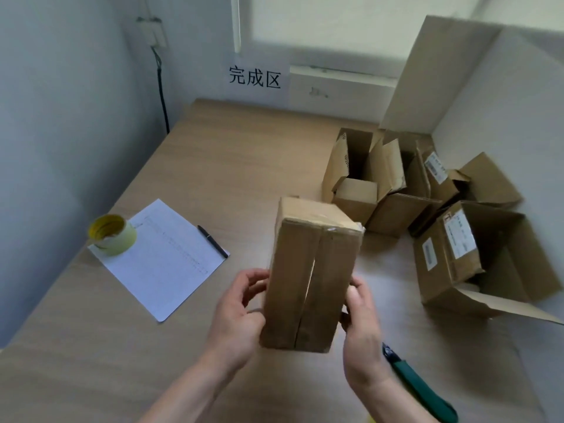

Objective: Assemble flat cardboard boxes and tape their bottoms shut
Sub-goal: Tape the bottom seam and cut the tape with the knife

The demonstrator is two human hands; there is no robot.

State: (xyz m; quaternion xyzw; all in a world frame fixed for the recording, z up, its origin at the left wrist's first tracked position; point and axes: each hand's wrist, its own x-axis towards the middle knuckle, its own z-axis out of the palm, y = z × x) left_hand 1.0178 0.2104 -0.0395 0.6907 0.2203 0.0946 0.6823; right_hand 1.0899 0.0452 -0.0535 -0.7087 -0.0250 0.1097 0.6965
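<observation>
A brown cardboard box is held above the wooden table, its two folded flaps facing me with an open seam down the middle. My left hand grips its left side, fingers curled toward the edge. My right hand grips the right side, thumb on the flap. A roll of clear tape with a yellow core stands at the table's left, on a sheet of paper.
A white sheet with a black pen lies left of the box. Several assembled open boxes crowd the back right; a labelled one lies nearer. Green-handled scissors lie by my right wrist. A wall sign hangs behind.
</observation>
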